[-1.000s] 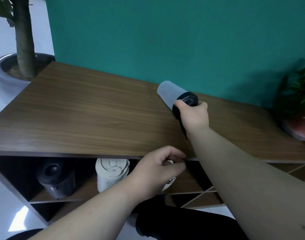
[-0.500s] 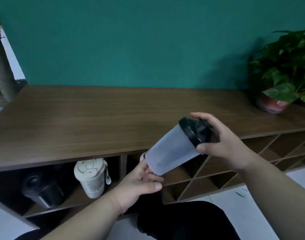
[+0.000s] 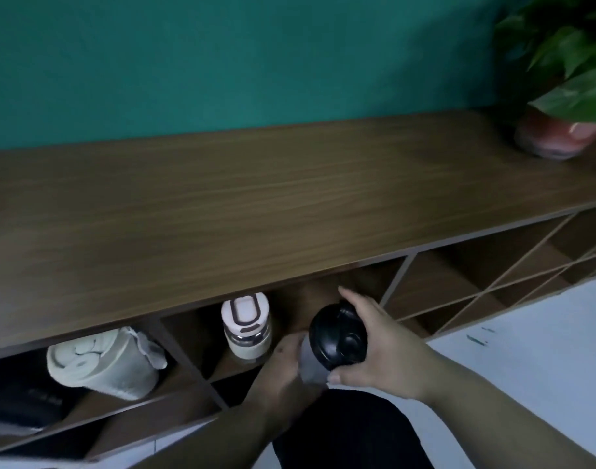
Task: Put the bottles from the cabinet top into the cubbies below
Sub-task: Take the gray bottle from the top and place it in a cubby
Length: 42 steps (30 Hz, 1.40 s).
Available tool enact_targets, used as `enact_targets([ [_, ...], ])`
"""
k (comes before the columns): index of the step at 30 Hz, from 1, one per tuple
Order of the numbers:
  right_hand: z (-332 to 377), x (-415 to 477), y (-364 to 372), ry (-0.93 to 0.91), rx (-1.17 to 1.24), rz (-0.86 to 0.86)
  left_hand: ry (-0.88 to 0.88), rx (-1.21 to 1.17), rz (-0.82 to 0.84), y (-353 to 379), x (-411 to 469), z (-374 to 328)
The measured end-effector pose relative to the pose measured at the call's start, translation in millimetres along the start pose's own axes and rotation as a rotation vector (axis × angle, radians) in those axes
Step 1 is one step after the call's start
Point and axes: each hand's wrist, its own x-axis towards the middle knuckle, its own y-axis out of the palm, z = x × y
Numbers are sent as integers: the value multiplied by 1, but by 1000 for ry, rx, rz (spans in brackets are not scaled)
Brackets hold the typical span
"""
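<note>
Both hands hold a frosted shaker bottle (image 3: pixel 310 362) with a black lid (image 3: pixel 338 337), at the mouth of a cubby just below the cabinet top's (image 3: pixel 256 211) front edge, lid end facing the camera. The right hand (image 3: pixel 379 343) is curled around the lid from 3 o'clock, fingers bent over it; the left hand (image 3: pixel 284 370) wraps the translucent body from 7 o'clock, in shadow. In the same cubby, just beside the bottle at 9 o'clock, stands a glass bottle with a white lid (image 3: pixel 245 328), upright and close to the left hand. Past the slanted divider (image 3: pixel 188 362), further toward 9 o'clock, a pale green tumbler (image 3: pixel 103 363) lies tilted in its own cubby, and a dark bottle (image 3: pixel 22 401) sits beyond it at the frame's edge, too dim to read. Toward 2 o'clock the diagonal cubbies (image 3: pixel 475 275) show open room. A potted plant (image 3: pixel 560 96) sits on the cabinet top at 1 o'clock, well apart. A dark trouser leg (image 3: pixel 350 431) fills the space at 6 o'clock.
</note>
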Motion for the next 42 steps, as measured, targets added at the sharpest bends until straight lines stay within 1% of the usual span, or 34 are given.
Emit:
enact_targets([
  [3,-17,22,11,46,73,-179,-32,-90,-17,9,25,8],
  [6,-28,43,13,53,122,-227,-55,-83,-75,19,46,20],
  [10,-36,68,11,8,108,-156,-103,3,-207,34,66,38],
  [14,-38,85,7,-22,107,-53,-233,33,-272,47,83,53],
  [17,-43,97,10,-45,79,-24,-307,-18,-326,50,89,55],
  [20,-49,104,10,-57,72,6,-339,38,-355,54,93,56],
  [23,-55,107,11,-73,38,-3,-376,73,-372,56,95,59],
  [27,-62,102,12,-79,115,-11,-358,65,-369,57,95,61],
  [31,-65,100,13,-108,191,-64,-338,48,-395,59,95,60],
  [35,-67,98,18,-121,249,-123,-308,48,-381,59,95,64],
  [39,-70,93,26,-146,270,-189,-265,70,-363,59,94,67],
  [42,-70,90,29,-153,282,-207,-215,94,-369,59,93,70],
])
